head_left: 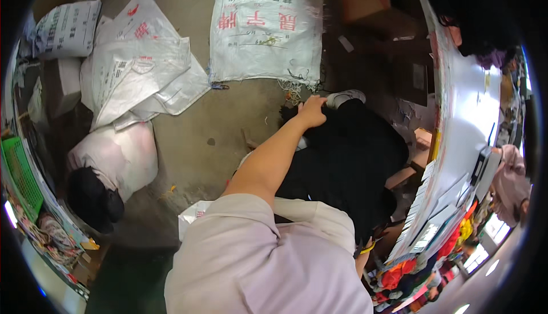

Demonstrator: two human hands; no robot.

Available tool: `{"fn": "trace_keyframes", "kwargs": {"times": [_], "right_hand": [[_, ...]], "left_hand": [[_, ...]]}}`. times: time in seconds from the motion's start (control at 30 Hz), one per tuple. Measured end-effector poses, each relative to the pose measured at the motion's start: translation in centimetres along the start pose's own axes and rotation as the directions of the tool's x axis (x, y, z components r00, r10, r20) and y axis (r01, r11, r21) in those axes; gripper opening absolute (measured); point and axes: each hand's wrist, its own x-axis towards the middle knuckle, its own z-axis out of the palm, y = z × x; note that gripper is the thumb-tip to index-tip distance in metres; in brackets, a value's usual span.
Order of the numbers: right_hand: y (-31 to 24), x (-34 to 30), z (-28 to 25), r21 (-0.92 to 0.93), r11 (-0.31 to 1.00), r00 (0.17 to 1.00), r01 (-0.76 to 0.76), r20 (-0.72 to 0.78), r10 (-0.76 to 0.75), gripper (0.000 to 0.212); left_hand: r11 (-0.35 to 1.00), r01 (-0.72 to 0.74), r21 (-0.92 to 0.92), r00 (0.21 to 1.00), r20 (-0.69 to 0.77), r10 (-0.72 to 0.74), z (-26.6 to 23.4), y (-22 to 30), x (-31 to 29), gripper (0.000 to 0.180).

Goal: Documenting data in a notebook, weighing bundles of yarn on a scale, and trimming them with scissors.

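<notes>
My left hand (312,112) reaches forward over my black trousers (337,165), beside a white shoe (346,97). Its fingers look apart and slightly bent, and I see nothing held in them. Just beyond it lie loose threads (294,88) at the near edge of a white woven sack (265,34), which is flat on the floor. My right wrist (362,260), with a yellow band (368,248), shows low at my right side. Most of my right hand is hidden by my body and the dark clothing, so its fingers do not show.
Crumpled white woven sacks (142,63) lie at the left, above a stuffed pale sack (128,154) with a black bundle (94,200). A green plastic basket (23,174) is at the far left. Along the right runs a white tabletop (465,120), with cardboard boxes (365,0) nearby.
</notes>
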Motion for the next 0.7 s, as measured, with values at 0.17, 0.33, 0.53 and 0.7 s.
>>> {"fn": "trace_keyframes", "kwargs": {"times": [0.17, 0.33, 0.53, 0.7], "right_hand": [[0.4, -1.1, 2.1, -0.125, 0.989, 0.974, 0.076, -0.204, -0.1, 0.039], [0.0, -0.4, 1.5, -0.217, 0.976, 0.98, 0.014, -0.189, -0.056, 0.042], [0.0, 0.0, 2.7, 0.021, 0.999, 0.991, 0.035, -0.128, -0.032, 0.044], [-0.8, -5.3, 8.4, -0.073, 0.989, 0.943, 0.127, -0.3, -0.144, 0.058]], "left_hand": [[0.792, -0.591, -0.151, 0.79, 0.089, 0.606, -5.1, 13.0, -10.6, 0.037], [0.588, -0.808, -0.033, 0.536, 0.373, 0.758, -3.6, 15.2, -14.7, 0.053], [0.615, -0.776, 0.142, 0.621, 0.338, 0.707, -4.2, 15.3, -14.1, 0.057], [0.601, -0.784, 0.155, 0.604, 0.412, 0.682, -5.2, 18.0, -13.6, 0.06]]}}
